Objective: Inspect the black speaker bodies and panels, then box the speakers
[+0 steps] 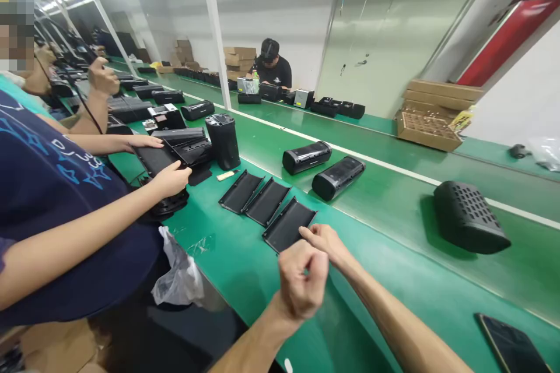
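Observation:
My left hand (303,278) is closed in a fist in front of me, above the green bench. Whatever lies inside its curled fingers, if anything, is hidden. Just behind it, my right hand (324,240) has its fingers bunched, with a fingertip over the right edge of the nearest black plastic panel (289,224). Whether the fingers grip that edge or only touch it, I cannot tell. Two more shallow, raised-edge panels, a middle one (268,201) and a far one (241,191), lie beside it in a slanting row.
On my left a co-worker's hands hold a black panel (158,157). Black speaker-like units (339,177) lie on the green conveyor (389,201), including a perforated one (470,215). A standing black unit (223,141), a cutter (226,175) and a phone (511,342) are on the bench.

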Available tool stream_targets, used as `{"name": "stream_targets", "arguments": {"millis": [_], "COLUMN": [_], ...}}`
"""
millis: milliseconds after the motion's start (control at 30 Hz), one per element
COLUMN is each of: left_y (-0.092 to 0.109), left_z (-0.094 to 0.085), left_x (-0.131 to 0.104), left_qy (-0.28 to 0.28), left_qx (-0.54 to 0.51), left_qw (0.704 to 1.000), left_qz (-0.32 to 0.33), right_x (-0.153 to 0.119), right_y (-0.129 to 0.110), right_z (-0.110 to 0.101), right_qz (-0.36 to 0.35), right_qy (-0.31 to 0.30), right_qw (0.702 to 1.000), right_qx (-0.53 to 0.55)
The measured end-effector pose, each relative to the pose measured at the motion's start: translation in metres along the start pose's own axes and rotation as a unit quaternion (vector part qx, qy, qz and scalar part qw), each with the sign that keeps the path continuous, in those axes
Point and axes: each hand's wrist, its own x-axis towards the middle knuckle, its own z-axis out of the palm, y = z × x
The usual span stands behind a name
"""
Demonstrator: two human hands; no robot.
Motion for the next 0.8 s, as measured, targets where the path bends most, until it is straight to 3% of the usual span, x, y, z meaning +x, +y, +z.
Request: {"name": "stream_targets", "arguments": {"millis": [67,167,233,300,367,433,500,567,667,733,800], "left_y": [-0.002,-0.010,-0.014,-0.014,-0.011,-0.006,-0.001,0.002,0.003,0.003,0.005], "left_z": [-0.028,-0.063,-0.076,-0.080,-0.073,-0.059,-0.043,-0.030,-0.019,-0.013,-0.007], "left_x": [-0.007,-0.021,-0.028,-0.033,-0.036,-0.038,-0.044,-0.052,-0.065,-0.071,-0.076], "left_qy": [0.063,0.122,0.123,0.065,-0.058,-0.195,-0.275,-0.276,-0.210,-0.177,-0.159], "left_qx": [-0.013,-0.041,-0.074,-0.132,-0.207,-0.280,-0.336,-0.371,-0.384,-0.376,-0.358], "left_qw": [0.995,0.974,0.956,0.929,0.880,0.807,0.738,0.700,0.694,0.699,0.705], "left_qz": [-0.074,-0.187,-0.257,-0.340,-0.423,-0.482,-0.517,-0.545,-0.572,-0.582,-0.592], "right_x": [0.002,-0.015,-0.039,-0.070,-0.101,-0.127,-0.147,-0.167,-0.199,-0.219,-0.233], "right_y": [-0.007,-0.001,0.009,0.019,0.026,0.029,0.037,0.055,0.097,0.126,0.146], "right_z": [0.002,-0.019,-0.040,-0.060,-0.074,-0.080,-0.084,-0.086,-0.081,-0.071,-0.058], "right_qz": [0.021,0.032,0.025,-0.009,-0.031,-0.042,-0.034,-0.013,0.011,0.047,0.097], "right_qy": [-0.015,-0.042,-0.080,-0.143,-0.192,-0.212,-0.208,-0.159,0.014,0.083,0.083], "right_qw": [1.000,0.998,0.995,0.985,0.971,0.964,0.966,0.981,0.999,0.977,0.933], "right_qx": [0.000,-0.015,-0.047,-0.101,-0.138,-0.157,-0.150,-0.107,0.037,0.190,0.337]}}
